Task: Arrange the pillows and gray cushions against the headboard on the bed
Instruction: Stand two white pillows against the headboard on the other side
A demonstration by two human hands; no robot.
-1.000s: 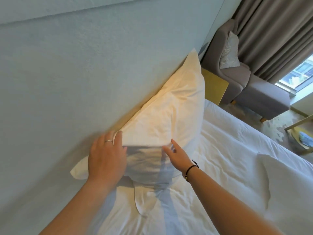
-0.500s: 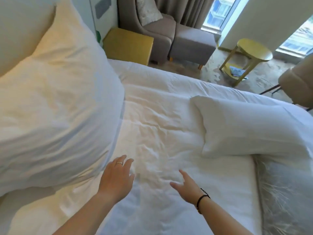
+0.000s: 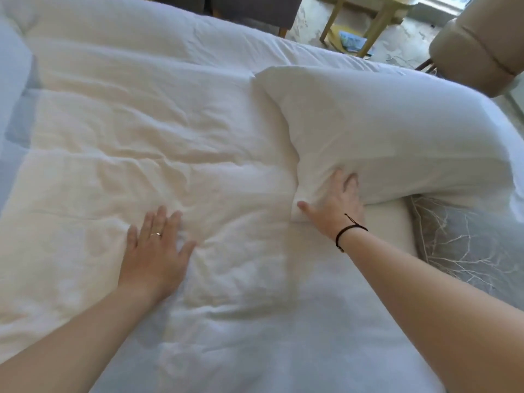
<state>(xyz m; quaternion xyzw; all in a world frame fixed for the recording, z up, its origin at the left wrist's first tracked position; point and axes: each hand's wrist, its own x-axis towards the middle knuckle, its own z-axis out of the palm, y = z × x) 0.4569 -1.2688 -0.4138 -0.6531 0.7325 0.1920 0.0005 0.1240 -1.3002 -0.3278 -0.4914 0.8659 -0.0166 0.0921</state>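
A white pillow [image 3: 397, 137] lies on the right side of the white duvet [image 3: 141, 137]. My right hand [image 3: 334, 205], with a black cord on its wrist, grips that pillow's near left corner, fingers dug into the fabric and thumb below the corner. My left hand [image 3: 154, 251], wearing a ring, rests flat on the duvet with straight, spread fingers and holds nothing. A gray cushion [image 3: 467, 245] with a white branch pattern lies at the right, partly under the pillow. The edge of another white pillow [image 3: 11, 80] shows at the far left.
Beyond the bed's far edge stand a yellow side table [image 3: 365, 24], a beige chair [image 3: 476, 52] at the top right and a gray ottoman [image 3: 249, 7]. The headboard is out of view.
My view swung from the pillow at the headboard to the bed's middle. My right hand reached over and took the second pillow's corner. My left hand came down flat on the duvet.
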